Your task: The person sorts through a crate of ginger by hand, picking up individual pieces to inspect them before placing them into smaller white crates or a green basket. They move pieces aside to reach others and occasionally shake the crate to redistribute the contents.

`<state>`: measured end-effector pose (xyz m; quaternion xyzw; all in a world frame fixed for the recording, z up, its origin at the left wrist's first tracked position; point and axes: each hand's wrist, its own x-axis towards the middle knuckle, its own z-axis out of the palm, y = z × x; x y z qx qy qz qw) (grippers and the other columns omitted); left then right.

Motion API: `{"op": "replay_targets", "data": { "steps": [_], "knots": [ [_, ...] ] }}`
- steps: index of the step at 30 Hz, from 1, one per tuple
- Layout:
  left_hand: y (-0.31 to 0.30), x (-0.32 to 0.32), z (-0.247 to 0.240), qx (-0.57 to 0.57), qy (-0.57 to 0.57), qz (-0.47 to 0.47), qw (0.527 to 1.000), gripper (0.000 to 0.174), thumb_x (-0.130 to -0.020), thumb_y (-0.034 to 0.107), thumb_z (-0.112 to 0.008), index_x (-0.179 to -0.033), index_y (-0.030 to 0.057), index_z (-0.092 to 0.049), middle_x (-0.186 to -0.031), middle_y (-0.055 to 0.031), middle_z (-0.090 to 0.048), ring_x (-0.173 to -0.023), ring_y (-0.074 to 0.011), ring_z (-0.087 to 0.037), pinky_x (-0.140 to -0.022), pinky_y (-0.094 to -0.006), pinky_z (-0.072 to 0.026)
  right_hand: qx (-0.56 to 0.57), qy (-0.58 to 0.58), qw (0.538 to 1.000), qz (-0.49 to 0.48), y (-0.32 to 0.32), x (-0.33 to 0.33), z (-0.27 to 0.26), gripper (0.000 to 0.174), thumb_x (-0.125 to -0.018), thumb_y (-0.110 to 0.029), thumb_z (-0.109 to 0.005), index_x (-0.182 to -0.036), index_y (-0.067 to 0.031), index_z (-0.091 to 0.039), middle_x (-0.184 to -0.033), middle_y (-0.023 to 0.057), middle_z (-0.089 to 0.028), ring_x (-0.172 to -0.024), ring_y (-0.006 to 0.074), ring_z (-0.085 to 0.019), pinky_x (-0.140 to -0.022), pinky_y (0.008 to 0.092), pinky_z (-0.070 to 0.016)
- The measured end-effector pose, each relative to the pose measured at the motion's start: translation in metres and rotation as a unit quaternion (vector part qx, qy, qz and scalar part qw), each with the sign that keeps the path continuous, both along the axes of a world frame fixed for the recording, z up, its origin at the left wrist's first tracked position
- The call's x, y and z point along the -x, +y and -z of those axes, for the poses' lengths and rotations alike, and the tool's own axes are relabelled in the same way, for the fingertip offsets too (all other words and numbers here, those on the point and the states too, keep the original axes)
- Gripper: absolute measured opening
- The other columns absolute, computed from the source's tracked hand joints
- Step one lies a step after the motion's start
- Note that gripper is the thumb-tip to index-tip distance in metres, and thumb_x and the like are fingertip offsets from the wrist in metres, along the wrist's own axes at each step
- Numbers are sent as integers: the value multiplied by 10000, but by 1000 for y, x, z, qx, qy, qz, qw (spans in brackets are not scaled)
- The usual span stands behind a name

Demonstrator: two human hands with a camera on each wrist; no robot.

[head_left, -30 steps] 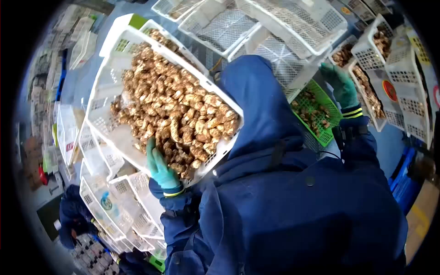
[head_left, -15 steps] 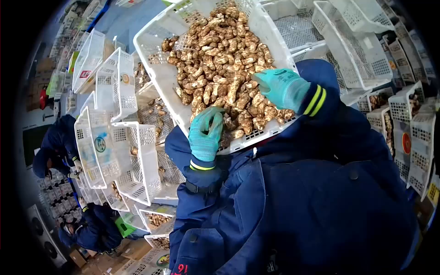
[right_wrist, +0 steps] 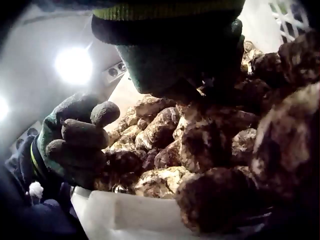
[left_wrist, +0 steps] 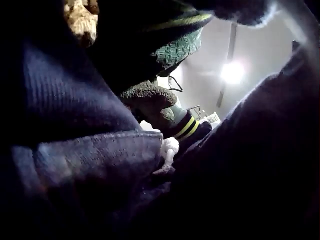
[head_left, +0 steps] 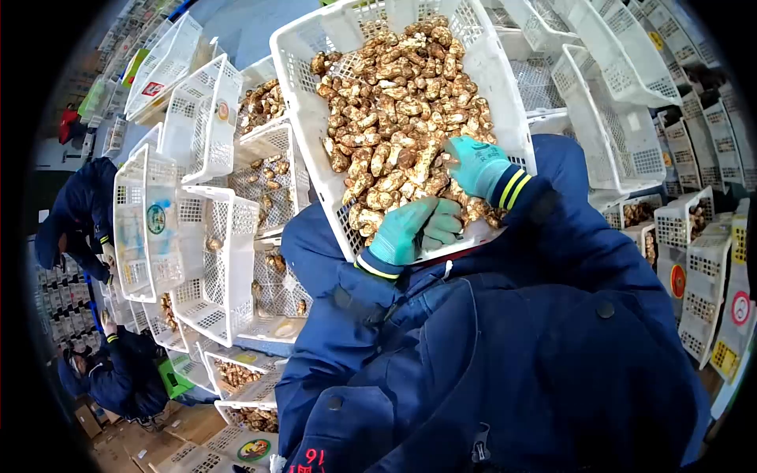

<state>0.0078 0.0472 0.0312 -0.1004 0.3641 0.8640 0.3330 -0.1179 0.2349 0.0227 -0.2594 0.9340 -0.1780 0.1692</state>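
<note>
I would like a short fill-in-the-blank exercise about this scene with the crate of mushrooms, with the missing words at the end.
1. The crate holding the mushrooms by the hands is ____ in colour.
2. The left hand and right hand both wear ____.
3. The stripes on the right cuff are ____.
4. The markings printed on the jacket are ____.

Missing words: white; gloves; yellow; red.

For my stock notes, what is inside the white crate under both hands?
Brown, mushroom-like pieces lie heaped in the white crate. The lowest pieces and most of its floor are covered.
</note>
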Motion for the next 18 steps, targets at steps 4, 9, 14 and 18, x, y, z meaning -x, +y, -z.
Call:
{"op": "replay_targets", "data": {
  "steps": [4, 9, 14, 18],
  "knots": [
    [-3, 3, 1, -68, -9, -60, 996, 536, -1050, 386, -425, -1326, -72, -469, -1078, -152, -637, -876, -216, -642, -734, -302, -543, 93, -22, 994, 50, 8, 14, 9, 326, -872, -257, -639, -1124, -50, -617, -1059, 181, -657, -987, 387, -623, -848, 428, -495],
    [-8, 3, -4, -120, -26, -110, 986, 657, -997, 523, -469, -1395, 1, -427, -1211, -148, -629, -1010, -308, -675, -812, -333, -577, 187, -328, 922, 90, -1, -11, -56, 280, -900, -236, -634, -1102, -42, -624, -853, 66, -653, -663, 166, -613, -631, 312, -520],
    [-12, 0, -9, -93, -5, -98, 991, 372, -1047, 205, -446, -1298, -60, -519, -1080, -134, -629, -861, -186, -621, -787, -287, -540, 161, 255, 949, -90, -13, 15, -21, 424, -858, -155, -606, -1272, -66, -579, -1168, 174, -615, -1079, 358, -585, -961, 451, -456],
    [-20, -5, -5, -12, 77, -80, 994, 379, -1030, 181, -468, -1316, -64, -508, -1068, -121, -637, -863, -179, -633, -790, -281, -540, -6, 164, 979, -123, -26, 18, -17, 373, -833, -244, -620, -1171, -88, -643, -1077, 152, -643, -1014, 339, -602, -890, 446, -484]
  ]
}}
